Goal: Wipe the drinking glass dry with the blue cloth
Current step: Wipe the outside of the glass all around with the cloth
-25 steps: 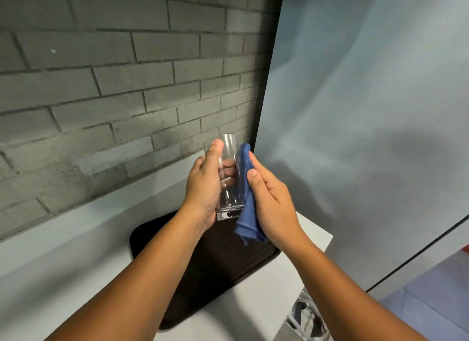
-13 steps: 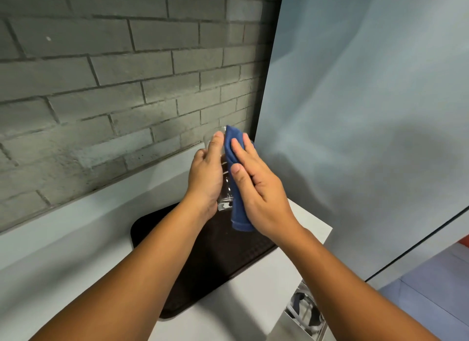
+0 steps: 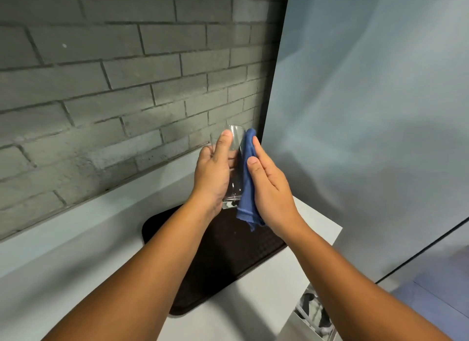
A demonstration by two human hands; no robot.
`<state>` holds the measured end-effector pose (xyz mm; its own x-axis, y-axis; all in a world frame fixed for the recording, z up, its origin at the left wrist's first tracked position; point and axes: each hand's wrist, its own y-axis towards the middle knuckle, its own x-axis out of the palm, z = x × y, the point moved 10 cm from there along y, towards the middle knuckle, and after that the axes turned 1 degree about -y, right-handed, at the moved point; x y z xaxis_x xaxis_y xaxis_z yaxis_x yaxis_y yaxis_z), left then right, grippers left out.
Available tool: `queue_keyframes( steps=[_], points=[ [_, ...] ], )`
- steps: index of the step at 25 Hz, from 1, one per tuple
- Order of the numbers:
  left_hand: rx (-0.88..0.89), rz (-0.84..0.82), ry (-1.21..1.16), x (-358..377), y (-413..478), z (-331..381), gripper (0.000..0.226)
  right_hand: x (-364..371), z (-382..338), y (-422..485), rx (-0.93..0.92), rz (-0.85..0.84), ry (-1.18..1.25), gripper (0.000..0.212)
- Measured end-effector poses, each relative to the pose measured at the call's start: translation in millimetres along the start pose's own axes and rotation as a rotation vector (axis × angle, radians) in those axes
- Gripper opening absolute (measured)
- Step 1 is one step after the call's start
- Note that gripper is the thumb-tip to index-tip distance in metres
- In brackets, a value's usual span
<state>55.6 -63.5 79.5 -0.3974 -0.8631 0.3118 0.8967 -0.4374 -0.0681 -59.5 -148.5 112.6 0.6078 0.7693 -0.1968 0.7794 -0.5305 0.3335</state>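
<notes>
I am holding the drinking glass [image 3: 234,168] in the air with my left hand [image 3: 212,178], above the far part of the dark tray [image 3: 203,254] that is lying on the white worktop [image 3: 63,264], near its far right corner. The glass is standing almost upright, its long axis is vertical, the open rim is pointing up and the thick base is pointing down to the tray. My left hand is wrapping around its left side, with the thumb lying along the wall near the rim. My right hand [image 3: 270,191] is pressing the blue cloth [image 3: 247,183] flat against the right side of the glass, with fingers stretched and close together, so the cloth is sitting between the palm and the glass. A loose end of the cloth is hanging below the base. So the glass is lying between both hands, equally near to them. I am judging that the wiping is in the middle: the next stroke should be running along the vertical axis, or the left hand should be turning the glass so a new side is meeting the cloth
</notes>
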Motion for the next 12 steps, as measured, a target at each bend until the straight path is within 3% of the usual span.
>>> queue_keyframes(
  steps=[3,6,10,12],
  points=[
    [-0.011,-0.003,0.003,2,-6,2,0.075,-1,-6,2,-0.066,0.011,-0.051,0.051],
    [0.018,-0.014,0.003,5,-3,8,0.052,-2,0,8,0.005,0.007,0.047,0.051],
    [-0.026,-0.032,0.005,10,-5,4,0.061,-4,-5,9,-0.059,0.010,-0.047,0.052],
    [-0.011,-0.040,0.004,11,-4,3,0.051,-7,-1,12,-0.008,0.005,0.023,0.051]
  ],
)
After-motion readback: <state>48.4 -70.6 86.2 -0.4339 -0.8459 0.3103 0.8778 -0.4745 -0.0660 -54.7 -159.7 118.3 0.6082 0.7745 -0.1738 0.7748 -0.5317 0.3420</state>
